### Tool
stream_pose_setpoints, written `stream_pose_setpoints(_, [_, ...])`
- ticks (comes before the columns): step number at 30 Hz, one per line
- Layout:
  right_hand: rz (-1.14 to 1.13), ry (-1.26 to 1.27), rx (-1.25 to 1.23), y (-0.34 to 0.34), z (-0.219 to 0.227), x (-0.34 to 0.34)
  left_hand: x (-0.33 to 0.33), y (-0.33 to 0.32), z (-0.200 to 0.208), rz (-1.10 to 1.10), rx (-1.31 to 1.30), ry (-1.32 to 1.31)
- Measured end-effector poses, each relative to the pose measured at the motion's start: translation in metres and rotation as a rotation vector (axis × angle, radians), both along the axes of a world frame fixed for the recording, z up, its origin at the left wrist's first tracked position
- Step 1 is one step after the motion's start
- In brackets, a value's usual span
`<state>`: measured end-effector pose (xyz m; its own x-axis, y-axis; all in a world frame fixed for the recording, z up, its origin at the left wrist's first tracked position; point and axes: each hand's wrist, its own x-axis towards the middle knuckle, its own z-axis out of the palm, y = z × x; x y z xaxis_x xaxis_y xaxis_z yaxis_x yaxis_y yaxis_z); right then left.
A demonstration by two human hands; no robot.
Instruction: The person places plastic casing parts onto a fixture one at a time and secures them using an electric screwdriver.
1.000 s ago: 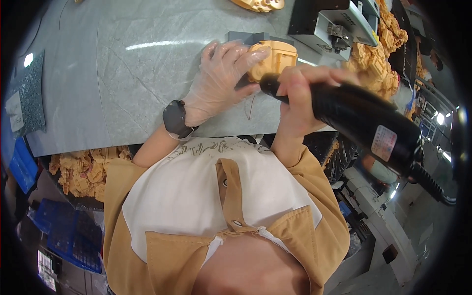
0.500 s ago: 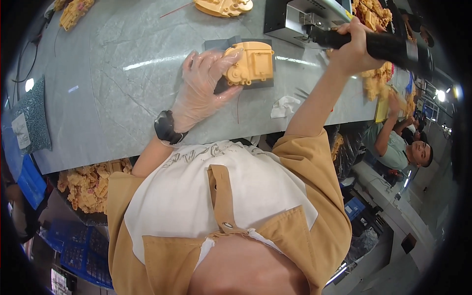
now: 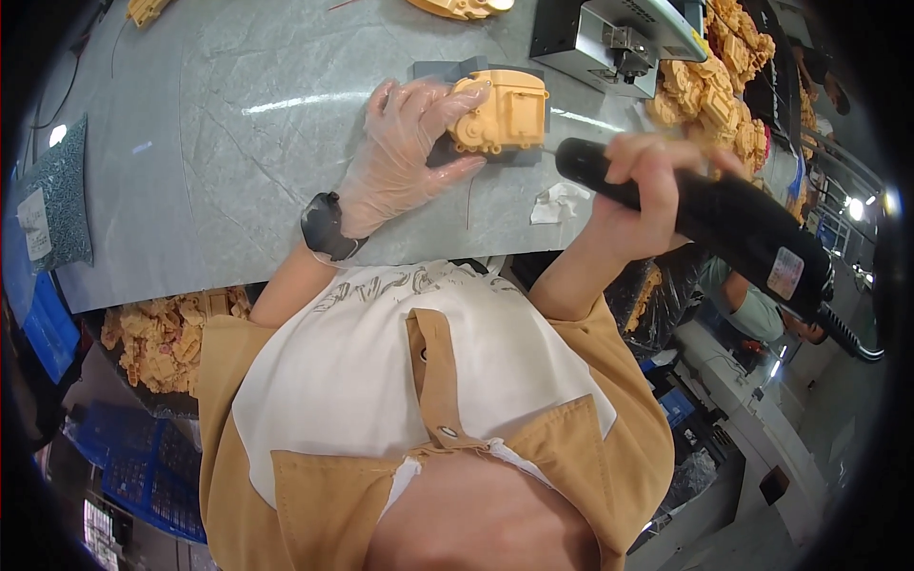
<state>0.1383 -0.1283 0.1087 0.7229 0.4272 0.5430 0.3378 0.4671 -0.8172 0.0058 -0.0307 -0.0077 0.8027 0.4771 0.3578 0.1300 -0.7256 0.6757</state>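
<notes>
My left hand [image 3: 405,152], in a clear plastic glove, grips the left side of a yellow-orange plastic housing [image 3: 522,107]. The thumb is at its lower edge and the fingers lie over its rounded end. The housing sits on a dark grey fixture block [image 3: 440,70] on the table. In my bare right hand [image 3: 647,190] is a black electric screwdriver [image 3: 747,233], lying nearly level. Its bit points left at the lower right corner of the housing; whether they touch I cannot tell.
A metal-and-black screw feeder [image 3: 595,48] stands at back right, beside piled yellow parts [image 3: 709,95]. A crumpled white tissue [image 3: 560,203] lies near the front edge. At far left is a bag of small teal pieces [image 3: 59,205]. More parts [image 3: 157,347] fill a bin below the table.
My right hand has brought the screwdriver from the screw feeder toward me and left, to beside the housing. My left hand keeps its grip on the housing. The whole view has shifted slightly.
</notes>
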Motion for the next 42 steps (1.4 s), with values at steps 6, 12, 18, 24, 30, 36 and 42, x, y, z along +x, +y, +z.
stream_pose_setpoints(6, [-0.034, 0.048, -0.068, 0.000, -0.005, -0.008, -0.001, -0.002, 0.002, -0.007, -0.020, 0.026])
stream_pose_setpoints(12, [0.022, 0.090, 0.010, 0.000, -0.010, -0.002, -0.001, -0.002, 0.003, 0.005, -0.012, 0.016])
stream_pose_setpoints(18, [0.006, 0.087, 0.010, -0.001, -0.015, 0.001, -0.001, -0.002, 0.001, 0.006, -0.012, 0.020])
stream_pose_setpoints(24, [-0.013, 0.120, 0.023, -0.002, -0.013, 0.003, -0.001, -0.002, 0.001, 0.001, -0.020, 0.018])
stream_pose_setpoints(30, [0.010, 0.129, 0.031, -0.001, -0.013, 0.002, -0.001, -0.002, 0.001, 0.007, -0.011, 0.023])
stream_pose_setpoints(36, [-0.014, 0.132, -0.004, 0.001, -0.011, 0.002, -0.001, -0.002, 0.001, 0.009, -0.004, 0.023])
stream_pose_setpoints(42, [-0.037, 0.115, -0.027, 0.003, -0.009, -0.001, -0.001, -0.002, 0.002, 0.012, -0.001, 0.021])
